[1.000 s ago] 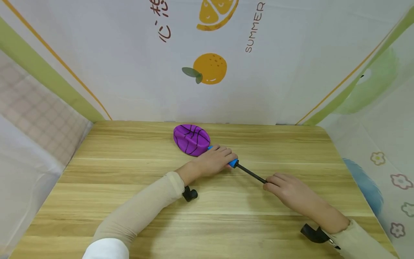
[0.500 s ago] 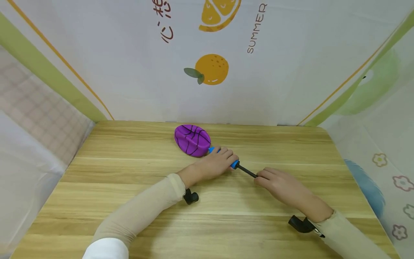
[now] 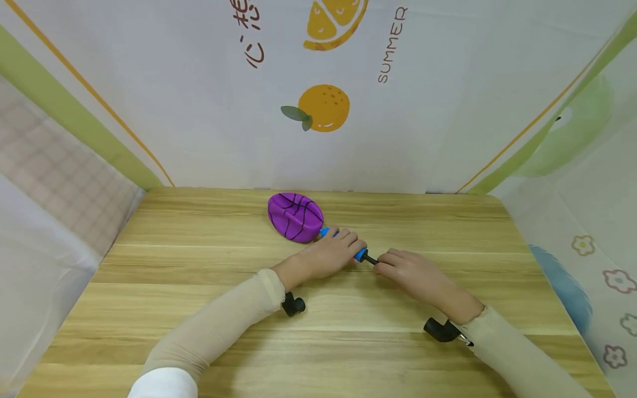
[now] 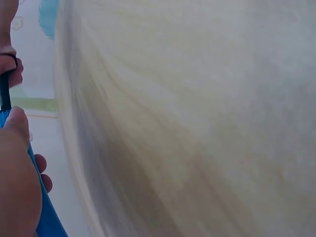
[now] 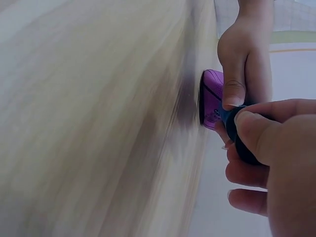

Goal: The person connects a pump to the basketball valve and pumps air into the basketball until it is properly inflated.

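Observation:
A purple ball [image 3: 295, 216] with black lines, partly deflated and dented on top, lies towards the back of the table. Against its right edge sits the tip of a blue hand pump [image 3: 360, 255]; whether the needle is in the ball I cannot tell. My left hand [image 3: 328, 255] grips the pump's blue barrel, fingers wrapped over it, as the left wrist view also shows on the barrel [image 4: 49, 217]. At the pump's other end my right hand [image 3: 418, 281] holds the black handle [image 5: 247, 148], mostly hidden by the fingers. A short piece of black rod shows between the hands.
The wood-grain table [image 3: 224, 342] ends at a white curtain [image 3: 214, 132] printed with oranges behind the ball. More printed cloth hangs at the left and right sides. Black wrist mounts [image 3: 293, 304] stick out below both sleeves.
My right hand has moved left and slightly up towards my left hand, and the black rod has slid most of the way into the barrel. My left hand and the ball stay nearly still.

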Available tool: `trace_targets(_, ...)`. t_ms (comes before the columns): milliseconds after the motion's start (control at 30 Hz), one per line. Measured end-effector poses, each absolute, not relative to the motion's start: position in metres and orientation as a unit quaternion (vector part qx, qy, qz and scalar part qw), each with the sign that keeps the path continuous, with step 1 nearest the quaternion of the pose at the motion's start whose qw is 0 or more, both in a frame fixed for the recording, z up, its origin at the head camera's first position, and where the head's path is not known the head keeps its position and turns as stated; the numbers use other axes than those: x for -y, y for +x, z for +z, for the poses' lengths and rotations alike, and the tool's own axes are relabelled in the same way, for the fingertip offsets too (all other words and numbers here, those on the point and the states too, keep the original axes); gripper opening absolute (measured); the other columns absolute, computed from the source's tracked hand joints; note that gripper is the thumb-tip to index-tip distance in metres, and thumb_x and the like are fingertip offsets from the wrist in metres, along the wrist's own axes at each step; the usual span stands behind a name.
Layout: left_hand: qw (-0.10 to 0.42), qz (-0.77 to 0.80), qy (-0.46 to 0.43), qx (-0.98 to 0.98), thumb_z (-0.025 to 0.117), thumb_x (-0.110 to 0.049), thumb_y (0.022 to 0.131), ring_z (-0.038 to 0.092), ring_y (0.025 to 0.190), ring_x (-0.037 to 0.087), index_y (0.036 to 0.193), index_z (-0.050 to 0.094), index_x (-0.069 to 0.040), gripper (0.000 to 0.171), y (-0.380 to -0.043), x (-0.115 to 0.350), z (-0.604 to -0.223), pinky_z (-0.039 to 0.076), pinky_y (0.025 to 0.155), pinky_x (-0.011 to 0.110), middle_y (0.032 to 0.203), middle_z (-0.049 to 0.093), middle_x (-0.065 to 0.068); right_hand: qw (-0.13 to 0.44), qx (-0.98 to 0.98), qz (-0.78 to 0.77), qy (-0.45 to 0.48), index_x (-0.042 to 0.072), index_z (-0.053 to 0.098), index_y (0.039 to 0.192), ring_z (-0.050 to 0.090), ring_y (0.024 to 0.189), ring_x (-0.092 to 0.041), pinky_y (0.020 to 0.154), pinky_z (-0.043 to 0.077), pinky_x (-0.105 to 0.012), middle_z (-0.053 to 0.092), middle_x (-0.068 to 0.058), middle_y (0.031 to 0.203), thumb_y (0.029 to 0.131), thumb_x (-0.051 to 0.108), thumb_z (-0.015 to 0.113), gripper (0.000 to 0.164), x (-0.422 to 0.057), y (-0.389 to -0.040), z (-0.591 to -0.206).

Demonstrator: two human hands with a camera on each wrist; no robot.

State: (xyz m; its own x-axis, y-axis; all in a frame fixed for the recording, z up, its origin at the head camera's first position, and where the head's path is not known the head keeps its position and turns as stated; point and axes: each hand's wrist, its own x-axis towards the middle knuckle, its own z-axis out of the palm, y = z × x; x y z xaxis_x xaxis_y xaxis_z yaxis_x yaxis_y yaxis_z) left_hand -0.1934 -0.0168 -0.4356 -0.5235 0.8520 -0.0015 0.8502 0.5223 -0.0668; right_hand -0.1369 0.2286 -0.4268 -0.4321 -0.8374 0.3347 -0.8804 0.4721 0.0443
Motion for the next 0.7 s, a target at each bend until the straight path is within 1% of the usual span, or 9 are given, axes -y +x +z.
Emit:
trace_targets(233,0.025,0.034,-0.496,0.867,0.04,-0.038,0.11,0.047,0.118,0.018,0.139,0.05,-0.018,0.036,-0.1917,0.0157,-0.4365,0.038,0.103,0.04,0.128,0.054,-0.002,0.16,0.841,0.065,0.512,0.009,0.07,0.102,0.064,0.088,-0.016,0.076,0.056,-0.029,0.067,-0.002,0.099,0.083,-0.002,0.078,0.023,-0.2193,-0.1429,-0.4286)
trace_targets(467,0.032,0.01,-0.502,0.864,0.043,-0.04,0.109,0.048,0.119,0.018,0.137,0.051,-0.018,0.036,-0.1944,0.0167,-0.4357,0.037,0.106,0.041,0.126,0.055,-0.001,0.174,0.839,0.067,0.511,0.009,0.07,0.101,0.063,0.086,-0.017,0.074,0.056,-0.029,0.066,-0.003,0.097,0.082,-0.002,0.079,0.024,-0.218,-0.1442,-0.4309)
trace_targets(700,0.021,-0.003,-0.514,0.857,0.042,-0.042,0.109,0.048,0.123,0.017,0.139,0.051,-0.02,0.038,-0.1974,0.0202,-0.4363,0.036,0.109,0.039,0.13,0.055,-0.003,0.178,0.836,0.055,0.517,0.008,0.069,0.101,0.063,0.085,-0.017,0.072,0.056,-0.029,0.067,-0.004,0.097,0.081,-0.002,0.079,0.025,-0.218,-0.1409,-0.43)
